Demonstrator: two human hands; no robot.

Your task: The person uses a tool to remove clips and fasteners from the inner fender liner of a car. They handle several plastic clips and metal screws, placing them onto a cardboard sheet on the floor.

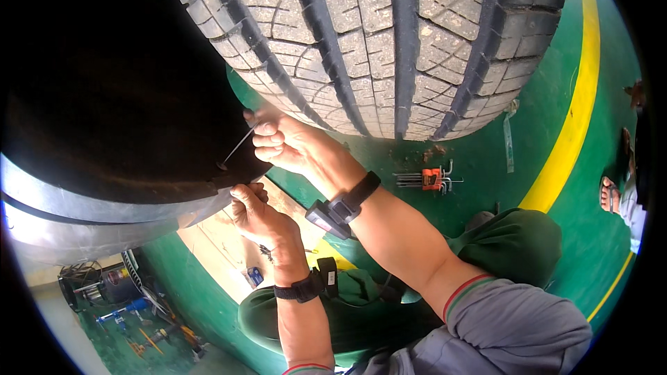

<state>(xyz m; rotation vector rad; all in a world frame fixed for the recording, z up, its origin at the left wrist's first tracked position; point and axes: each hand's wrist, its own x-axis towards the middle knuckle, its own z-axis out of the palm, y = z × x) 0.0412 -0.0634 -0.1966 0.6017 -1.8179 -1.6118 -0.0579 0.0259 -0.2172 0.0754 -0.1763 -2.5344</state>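
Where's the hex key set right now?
In the head view, the hex key set lies on the green floor, right of centre, just below the tyre and beyond the right hand's forearm.

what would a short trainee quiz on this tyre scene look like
1. True or false: the right hand pinches a thin metal rod set against the black panel.
2. Where does the left hand rest? A) on the tyre tread B) on the panel's lower edge C) on the floor
3. What lies on the floor under the tyre?

Key: 1 true; 2 B; 3 a set of hex keys in an orange holder.
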